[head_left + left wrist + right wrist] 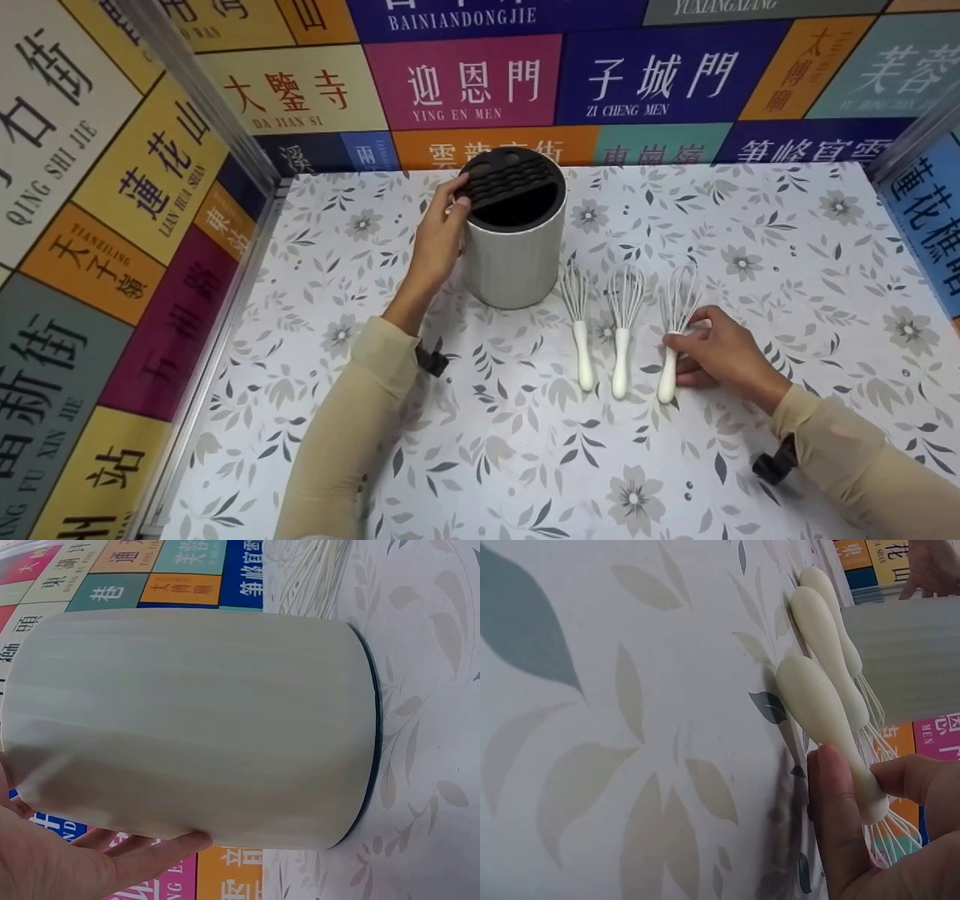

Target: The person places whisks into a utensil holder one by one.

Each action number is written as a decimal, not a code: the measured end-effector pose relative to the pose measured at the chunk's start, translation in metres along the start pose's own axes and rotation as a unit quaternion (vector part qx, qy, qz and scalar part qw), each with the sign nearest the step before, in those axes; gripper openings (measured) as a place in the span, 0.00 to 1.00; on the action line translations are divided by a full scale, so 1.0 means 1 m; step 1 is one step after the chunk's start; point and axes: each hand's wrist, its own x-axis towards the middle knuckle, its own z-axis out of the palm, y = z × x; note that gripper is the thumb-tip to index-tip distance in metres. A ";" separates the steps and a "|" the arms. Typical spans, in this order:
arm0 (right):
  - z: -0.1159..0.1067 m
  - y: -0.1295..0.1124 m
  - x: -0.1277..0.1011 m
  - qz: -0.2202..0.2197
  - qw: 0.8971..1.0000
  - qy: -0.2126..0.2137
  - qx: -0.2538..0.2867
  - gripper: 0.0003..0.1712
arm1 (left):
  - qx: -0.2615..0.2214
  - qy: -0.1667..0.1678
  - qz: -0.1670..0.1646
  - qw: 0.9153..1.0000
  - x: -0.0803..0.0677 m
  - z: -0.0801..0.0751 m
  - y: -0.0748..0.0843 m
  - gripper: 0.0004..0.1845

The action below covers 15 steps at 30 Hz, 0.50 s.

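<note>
On the left side of a grey-white cylindrical utensil holder, my left hand rests with its fingertips at the black rim. The holder's black top has a ridged, wavy part and a dark half-round opening. In the left wrist view, straight fingers touch the holder's side. My right hand pinches the rightmost whisk by its white handle, just below the wires. The right wrist view shows fingertips on either side of that handle. Beside it lie a middle whisk and a left whisk, roughly parallel.
A white tabletop with a grey flower and leaf print lies under everything. Colourful panels with Chinese lettering form a back wall and a left wall. The left whisk's wires reach close to the holder's base.
</note>
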 end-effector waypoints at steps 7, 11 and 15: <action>-0.004 -0.007 0.005 -0.022 1.000 0.000 0.004 0.44 | -0.003 0.005 0.003 1.000 -0.001 0.001 -0.001 0.21; -0.009 -0.012 0.008 -0.035 0.999 0.005 0.001 0.44 | -0.009 0.007 0.004 1.000 0.000 0.002 0.000 0.21; -0.011 -0.018 0.012 -0.045 0.999 0.007 0.005 0.43 | -0.014 0.007 0.010 1.000 0.000 0.002 -0.001 0.21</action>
